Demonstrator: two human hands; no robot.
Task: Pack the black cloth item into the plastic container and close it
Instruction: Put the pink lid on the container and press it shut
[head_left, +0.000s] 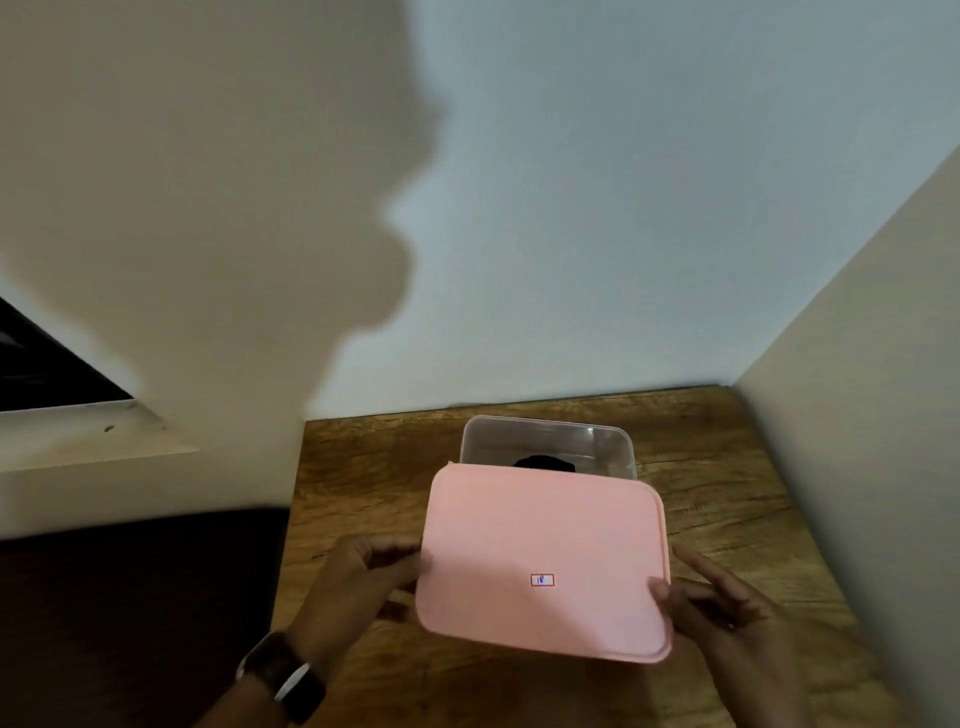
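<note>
on the wooden table (727, 467), pushed toward the back wall, sat the clear plastic container (602, 441), open at the top. a dark lump, the black cloth (543, 462), lay inside it on the bottom; only its upper edge showed, because the pink lid (540, 551) was held in front and hid the near half of the box. so the packing part looked done: the cloth was already in the container, not on the table.

the closing part was not done. the lid was up in the air, tilted and nearer the person than the box, its far edge overlapping the view of the container's front rim without visibly resting on it. whether that edge touched the rim could not be told from this angle.

the left hand (363, 577), with a watch (283, 675) on the wrist, pinched the lid's left edge, fingers curled close around it. the right hand (727, 608) gripped the right edge, thumb pressed on top near a small sticker (542, 580), the other fingers loosely spread beneath and behind. both hands held the lid and nothing else.

what remained, by the look of it, was to carry the lid forward over the box, line up its rounded corners with the rim, lower it flat, and press round the edge until it seated.
</note>
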